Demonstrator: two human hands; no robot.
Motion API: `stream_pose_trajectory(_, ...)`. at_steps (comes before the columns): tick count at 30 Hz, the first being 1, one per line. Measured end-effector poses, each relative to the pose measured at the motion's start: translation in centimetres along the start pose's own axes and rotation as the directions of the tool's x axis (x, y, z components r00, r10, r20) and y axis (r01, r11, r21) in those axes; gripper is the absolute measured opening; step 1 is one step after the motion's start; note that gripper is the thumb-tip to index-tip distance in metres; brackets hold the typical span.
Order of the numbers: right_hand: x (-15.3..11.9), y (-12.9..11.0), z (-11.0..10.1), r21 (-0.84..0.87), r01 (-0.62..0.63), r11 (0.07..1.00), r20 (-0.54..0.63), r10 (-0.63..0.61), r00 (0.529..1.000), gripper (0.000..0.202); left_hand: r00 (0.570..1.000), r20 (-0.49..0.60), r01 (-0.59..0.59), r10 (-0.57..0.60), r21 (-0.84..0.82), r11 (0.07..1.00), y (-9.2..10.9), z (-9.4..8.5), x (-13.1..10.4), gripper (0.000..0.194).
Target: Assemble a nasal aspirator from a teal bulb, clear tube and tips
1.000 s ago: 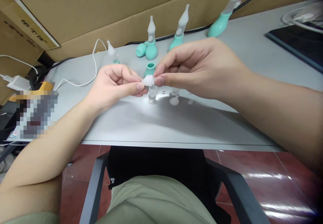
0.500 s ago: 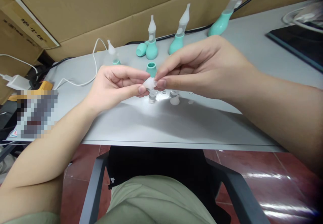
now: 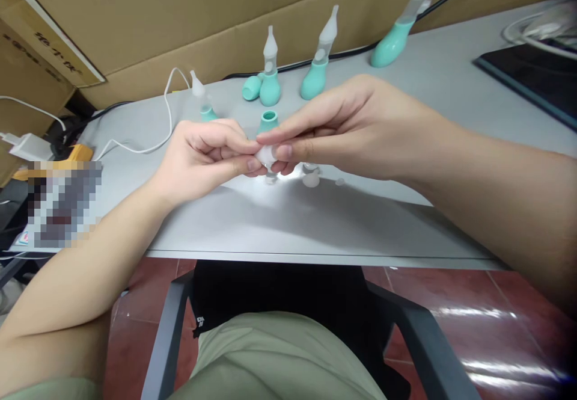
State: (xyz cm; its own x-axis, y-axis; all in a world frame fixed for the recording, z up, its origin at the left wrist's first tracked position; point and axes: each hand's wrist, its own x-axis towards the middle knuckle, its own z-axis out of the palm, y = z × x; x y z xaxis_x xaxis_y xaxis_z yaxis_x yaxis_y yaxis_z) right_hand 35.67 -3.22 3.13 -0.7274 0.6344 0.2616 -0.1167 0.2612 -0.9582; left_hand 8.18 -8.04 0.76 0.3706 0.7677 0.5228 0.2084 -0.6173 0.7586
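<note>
A small white piece [image 3: 265, 157] is held above the tabletop [image 3: 216, 225], between the fingertips of both hands. Its left side is pinched by the narrow grip of the left hand [image 3: 196, 158], thumb against fingers. Its right side is pinched by the equally narrow grip of the right hand [image 3: 360, 128]; its exact shape cannot be made out, since much of it is covered by the fingers.

Just behind the fingertips, an open-mouthed teal bulb [image 3: 269, 121] is seen, its lower part hidden. Below the held piece, a clear part [image 3: 270, 178] is partly covered. To the right of that, a flat whitish piece [image 3: 311, 180] is laid on the surface, with a smaller pale piece [image 3: 339, 181] beyond it.

Farther back, three teal bulbs topped with white tips are stood in a row: a left one [image 3: 270, 89], a middle one [image 3: 314, 80] and a right one [image 3: 393, 45]. A loose teal bulb [image 3: 251, 89] is set against the left one. Behind them, a black cable [image 3: 351, 55] is run along a cardboard panel [image 3: 180, 21].
</note>
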Motion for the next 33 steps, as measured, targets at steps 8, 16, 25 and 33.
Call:
stream_pose_trajectory(8,0.1,0.1,-0.2,0.025,-0.024,0.999,0.022,0.023,0.999,0.01,1.0,-0.018,0.008,-0.007,0.067,0.998,0.3,0.3,-0.2,0.043)
stream_pose_trajectory(16,0.2,0.1,0.3,0.096,0.001,0.995,0.018,-0.003,1.0,0.011,0.999,-0.034,-0.029,0.03,0.05,0.998,0.7,0.1,-0.1,0.024)
stream_pose_trajectory(25,0.5,0.2,0.7,0.207,-0.005,0.978,0.064,-0.008,0.998,0.018,0.996,-0.034,-0.085,0.084,-0.003,0.996,0.6,-0.1,-0.2,0.009)
stream_pose_trajectory(33,0.4,0.0,0.9,0.157,-0.021,0.987,0.054,0.013,0.998,0.013,0.983,0.031,-0.184,0.182,0.076,0.98,-0.9,-0.9,0.0,0.008)
